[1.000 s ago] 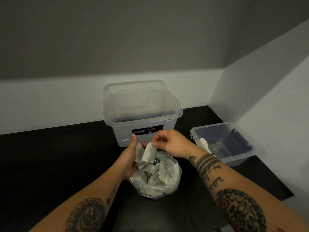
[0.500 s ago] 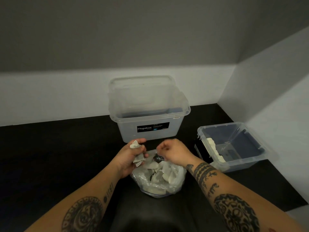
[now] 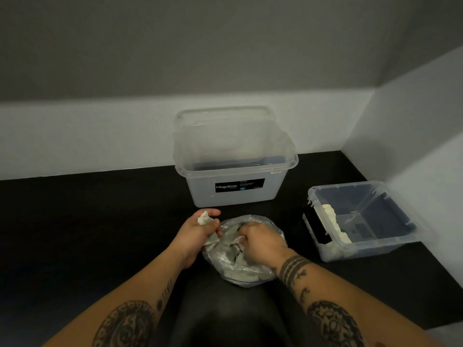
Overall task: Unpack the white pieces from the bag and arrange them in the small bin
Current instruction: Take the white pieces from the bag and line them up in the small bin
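Note:
A clear plastic bag [image 3: 240, 274] of white pieces lies on the black table in front of me. My left hand [image 3: 194, 234] grips a bunch of white pieces [image 3: 204, 217] just left of the bag's mouth. My right hand [image 3: 260, 242] reaches down into the bag, its fingers curled among the white pieces inside; its fingertips are hidden. The small clear bin [image 3: 390, 242] stands to the right, with a row of white pieces [image 3: 332, 219] lined along its left wall.
A large clear Megabox tub [image 3: 235, 194] stands just behind the bag, against the back wall. White walls close off the back and the right side. The black table [image 3: 87, 234] stretches out to the left.
My right hand has dropped from above the bag into its mouth. My left hand has stayed beside the bag with its bunch of pieces. The view has shifted slightly.

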Action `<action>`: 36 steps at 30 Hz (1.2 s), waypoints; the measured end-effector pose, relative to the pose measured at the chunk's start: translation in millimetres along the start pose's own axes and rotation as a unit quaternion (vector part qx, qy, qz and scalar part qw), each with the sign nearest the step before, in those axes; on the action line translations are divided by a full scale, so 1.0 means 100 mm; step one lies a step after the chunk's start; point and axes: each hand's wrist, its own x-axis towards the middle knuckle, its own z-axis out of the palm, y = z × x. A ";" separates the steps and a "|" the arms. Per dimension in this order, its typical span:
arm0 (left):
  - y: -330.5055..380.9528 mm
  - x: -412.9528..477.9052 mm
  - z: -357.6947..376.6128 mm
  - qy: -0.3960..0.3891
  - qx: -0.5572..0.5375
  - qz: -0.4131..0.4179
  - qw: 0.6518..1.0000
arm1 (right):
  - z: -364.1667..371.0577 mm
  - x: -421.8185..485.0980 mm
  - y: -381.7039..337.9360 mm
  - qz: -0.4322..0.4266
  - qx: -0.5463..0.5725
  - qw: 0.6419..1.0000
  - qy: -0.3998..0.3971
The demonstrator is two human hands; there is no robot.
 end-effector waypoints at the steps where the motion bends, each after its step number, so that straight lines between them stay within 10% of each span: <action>1: 0.01 0.00 0.00 0.006 0.002 0.009 1.000 | -0.08 -0.02 0.02 0.006 0.048 0.999 0.006; 6: 0.13 0.01 0.17 0.006 0.026 0.061 0.998 | -0.62 -0.17 0.09 0.016 0.284 0.958 0.015; 19: 0.44 -0.01 1.23 -0.126 0.089 0.139 0.978 | -1.02 -0.57 0.59 0.077 0.493 0.843 0.201; 36: 0.53 0.57 3.01 -0.032 0.136 0.205 0.969 | -1.65 -0.51 2.45 0.049 0.500 0.849 0.163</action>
